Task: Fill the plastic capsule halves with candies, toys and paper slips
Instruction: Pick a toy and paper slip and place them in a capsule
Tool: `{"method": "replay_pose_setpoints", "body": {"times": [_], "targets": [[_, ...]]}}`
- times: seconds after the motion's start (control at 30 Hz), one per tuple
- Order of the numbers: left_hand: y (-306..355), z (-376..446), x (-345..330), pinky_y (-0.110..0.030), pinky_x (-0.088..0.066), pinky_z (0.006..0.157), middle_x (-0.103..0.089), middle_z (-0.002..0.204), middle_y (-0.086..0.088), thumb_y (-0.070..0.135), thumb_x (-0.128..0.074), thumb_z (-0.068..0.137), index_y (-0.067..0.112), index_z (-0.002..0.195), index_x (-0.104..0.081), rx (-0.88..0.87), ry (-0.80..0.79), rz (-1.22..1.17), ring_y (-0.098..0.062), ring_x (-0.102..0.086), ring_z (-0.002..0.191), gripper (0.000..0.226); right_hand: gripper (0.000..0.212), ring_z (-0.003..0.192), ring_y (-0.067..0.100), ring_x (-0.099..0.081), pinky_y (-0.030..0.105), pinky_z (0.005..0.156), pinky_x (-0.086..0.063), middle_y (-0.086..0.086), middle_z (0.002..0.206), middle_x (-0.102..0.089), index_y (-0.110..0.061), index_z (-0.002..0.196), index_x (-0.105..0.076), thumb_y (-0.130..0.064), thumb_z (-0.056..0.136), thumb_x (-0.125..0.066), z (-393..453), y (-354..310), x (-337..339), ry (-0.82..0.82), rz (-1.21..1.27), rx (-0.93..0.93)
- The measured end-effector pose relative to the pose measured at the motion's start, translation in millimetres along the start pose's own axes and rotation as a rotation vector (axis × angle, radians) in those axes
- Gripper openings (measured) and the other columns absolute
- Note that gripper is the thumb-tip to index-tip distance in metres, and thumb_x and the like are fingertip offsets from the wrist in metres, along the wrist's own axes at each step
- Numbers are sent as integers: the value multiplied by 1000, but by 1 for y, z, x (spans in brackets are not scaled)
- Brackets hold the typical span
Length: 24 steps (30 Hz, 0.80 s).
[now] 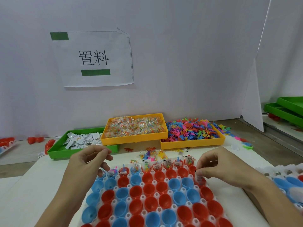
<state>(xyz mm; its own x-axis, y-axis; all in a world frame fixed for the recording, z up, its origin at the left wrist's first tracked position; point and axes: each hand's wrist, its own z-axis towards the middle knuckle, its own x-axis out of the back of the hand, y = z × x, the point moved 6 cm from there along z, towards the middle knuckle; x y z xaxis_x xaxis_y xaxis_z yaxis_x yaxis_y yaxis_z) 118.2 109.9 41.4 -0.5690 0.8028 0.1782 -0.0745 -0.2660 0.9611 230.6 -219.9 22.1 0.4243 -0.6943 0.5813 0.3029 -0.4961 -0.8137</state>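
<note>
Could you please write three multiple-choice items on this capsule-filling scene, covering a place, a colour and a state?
1. Where is the tray of paper slips?
A. left of the candy tray
B. right of the toy tray
C. on the wall

2. What colour is the rectangular plastic tray of candy packets?
A. green
B. yellow
C. white

3. What fills the red and blue plastic capsule halves in the nearest rows?
A. candies
B. slips
C. nothing

Answers: 1 A, the green tray sits left of the candies. 2 B, its rim is yellow. 3 C, only the far row holds items; the right hand works there.
</note>
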Motion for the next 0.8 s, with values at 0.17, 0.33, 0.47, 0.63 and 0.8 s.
{"method": "replay_pose_setpoints", "body": {"times": [0.17,0.33,0.47,0.63,0.8], "targets": [[-1,0,-1,-35,-50,57,-74,77,-7,12,-61,94,12,86,-73,1,-4,17,-18,-64,58,15,15,72,17,-73,26,71,-58,5,75,-76,-21,73,-78,-9,82,-79,0,1,-3,-35,12,-16],[0,0,-1,-34,-50,56,-74,77,-6,11,-60,95,11,87,-73,5,-3,26,-17,-64,57,15,17,73,7,-70,17,67,-53,-4,76,-76,-29,71,-78,-15,81,-81,1,-1,-3,-4,-62,4],[1,-2,-3,-34,-50,57,-74,76,-6,11,-60,95,11,86,-73,2,-12,40,-16,-63,55,16,16,73,10,-72,17,68,-54,-2,75,-76,-23,71,-77,-10,79,-82,-1,0,-3,-48,-53,-14],[5,-6,-8,-36,-51,58,-73,75,-5,12,-61,94,12,83,-73,-22,-45,92,-16,-64,55,16,12,72,9,-72,20,69,-55,-2,74,-75,-21,76,-77,-11,78,-83,-1,1,-2,-39,-42,-14],[7,-8,-11,-38,-51,59,-73,74,-6,11,-61,94,12,82,-74,-38,-59,111,-17,-63,55,18,9,76,8,-72,22,74,-57,-6,77,-76,-22,81,-77,-14,80,-83,0,3,-1,-30,-78,-7]]}}
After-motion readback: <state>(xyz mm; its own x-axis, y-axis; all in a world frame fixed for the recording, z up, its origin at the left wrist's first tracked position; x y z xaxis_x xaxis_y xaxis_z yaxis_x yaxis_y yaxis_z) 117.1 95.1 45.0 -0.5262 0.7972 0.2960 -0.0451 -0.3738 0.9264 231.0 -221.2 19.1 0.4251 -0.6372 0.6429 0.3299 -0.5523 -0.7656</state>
